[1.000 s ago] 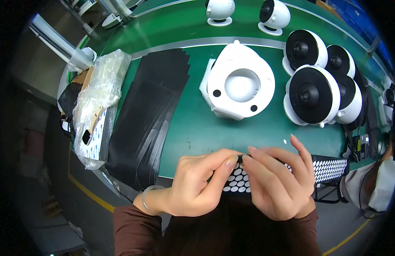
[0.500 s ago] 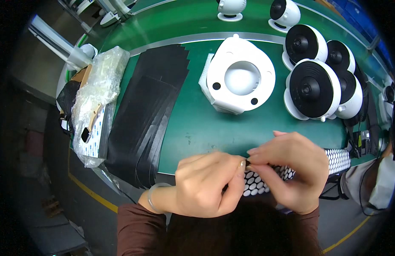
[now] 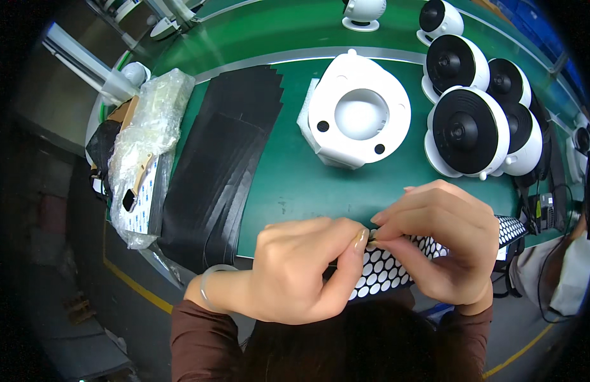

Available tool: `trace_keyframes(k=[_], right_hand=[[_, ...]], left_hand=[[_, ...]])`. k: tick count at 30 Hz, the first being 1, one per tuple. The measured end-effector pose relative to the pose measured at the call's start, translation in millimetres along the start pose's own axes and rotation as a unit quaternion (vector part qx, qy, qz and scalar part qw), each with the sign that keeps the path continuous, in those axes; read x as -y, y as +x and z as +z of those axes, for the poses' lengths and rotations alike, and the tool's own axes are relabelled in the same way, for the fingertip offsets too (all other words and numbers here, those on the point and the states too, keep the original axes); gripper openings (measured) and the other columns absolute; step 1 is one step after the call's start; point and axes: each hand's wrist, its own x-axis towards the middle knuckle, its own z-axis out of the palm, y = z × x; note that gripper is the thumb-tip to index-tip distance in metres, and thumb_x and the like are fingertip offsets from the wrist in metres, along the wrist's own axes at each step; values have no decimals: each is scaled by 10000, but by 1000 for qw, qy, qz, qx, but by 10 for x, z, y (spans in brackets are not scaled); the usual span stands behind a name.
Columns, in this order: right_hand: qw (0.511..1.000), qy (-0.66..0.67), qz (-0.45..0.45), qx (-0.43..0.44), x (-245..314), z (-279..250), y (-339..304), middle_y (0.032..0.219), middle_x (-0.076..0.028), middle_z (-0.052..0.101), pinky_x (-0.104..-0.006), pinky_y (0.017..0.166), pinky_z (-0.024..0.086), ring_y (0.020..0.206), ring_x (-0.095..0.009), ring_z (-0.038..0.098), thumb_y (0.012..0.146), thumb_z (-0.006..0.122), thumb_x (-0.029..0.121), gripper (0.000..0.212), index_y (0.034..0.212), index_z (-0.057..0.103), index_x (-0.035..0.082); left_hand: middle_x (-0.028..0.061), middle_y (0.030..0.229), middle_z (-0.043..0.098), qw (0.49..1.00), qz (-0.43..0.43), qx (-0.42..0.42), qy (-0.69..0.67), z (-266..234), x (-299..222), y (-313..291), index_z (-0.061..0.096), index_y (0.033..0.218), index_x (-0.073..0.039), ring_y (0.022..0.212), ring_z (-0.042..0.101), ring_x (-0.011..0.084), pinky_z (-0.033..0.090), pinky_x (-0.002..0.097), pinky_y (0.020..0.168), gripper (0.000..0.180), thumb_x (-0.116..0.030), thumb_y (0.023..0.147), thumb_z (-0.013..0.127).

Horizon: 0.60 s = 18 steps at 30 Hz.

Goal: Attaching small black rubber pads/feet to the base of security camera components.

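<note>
My left hand [image 3: 304,270] is closed in a pinch, its thumb and forefinger meeting the fingertips of my right hand [image 3: 438,239]. The right hand pinches as well. Between the fingertips is a small round pad [image 3: 372,237], dark and pale, mostly covered by them. A black sheet of white round dots [image 3: 379,275] runs beneath both hands along the table's near edge; its middle is hidden by the right hand. Beyond them a white rounded housing [image 3: 326,143] lies on the table, with a large round opening and two black round pads on its face.
Several white round devices [image 3: 470,130] with black faces stand close together at the right. Stacked black sheets [image 3: 225,146] lie left of the housing. Farther left are a clear plastic-wrapped package [image 3: 158,114] and a watch [image 3: 137,184]. More devices stand on the green belt [image 3: 263,38] behind.
The dotted sheet has tilted and shifted under my hands, and my right hand has moved slightly right and up. Two white devices on the belt have moved right.
</note>
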Motion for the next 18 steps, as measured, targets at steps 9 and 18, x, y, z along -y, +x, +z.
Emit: trace_keyframes(k=[9,18], right_hand=[[977,48,159,-132,-83,-187,160,969,-185,598,-263,793,442,885,-181,582,788,542,22,62,804,552,-37],[963,63,207,-159,-437,-37,382,741,-92,620,-193,541,464,643,-101,605,766,587,55,116,797,582,-56]], left_hand=[[150,976,517,996,-29,68,45,-275,374,81,602,849,-6,838,513,223,431,265,604,115,8,754,540],[244,1187,461,990,-84,78,-86,-208,567,11,579,861,32,922,582,296,469,320,727,114,28,782,496]])
